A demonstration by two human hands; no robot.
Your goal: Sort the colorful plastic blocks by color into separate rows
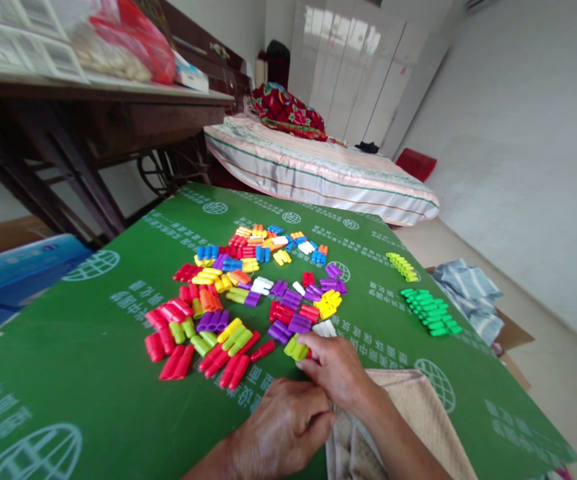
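Observation:
My right hand (337, 370) reaches over the near side of a spread of coloured plastic pen caps. Its thumb and forefinger close at the edge of some yellow-green pen caps (295, 348), and a sliver of red shows beside the fingertips. Just left of it and closer to me, my left hand (288, 423) is closed, its fingertips tucked under the right hand; anything inside is hidden. Purple caps (281, 331) and a white cap (324, 328) lie just beyond the right hand. Red caps (235, 371) lie to the left.
A green printed board (133, 413) forms the work surface. Bright green caps (431, 312) and lime caps (401, 267) sit grouped at the right. Beige cloth (418, 407) lies under my right forearm. Beyond are a bed (318, 163) and a wooden table (118, 100).

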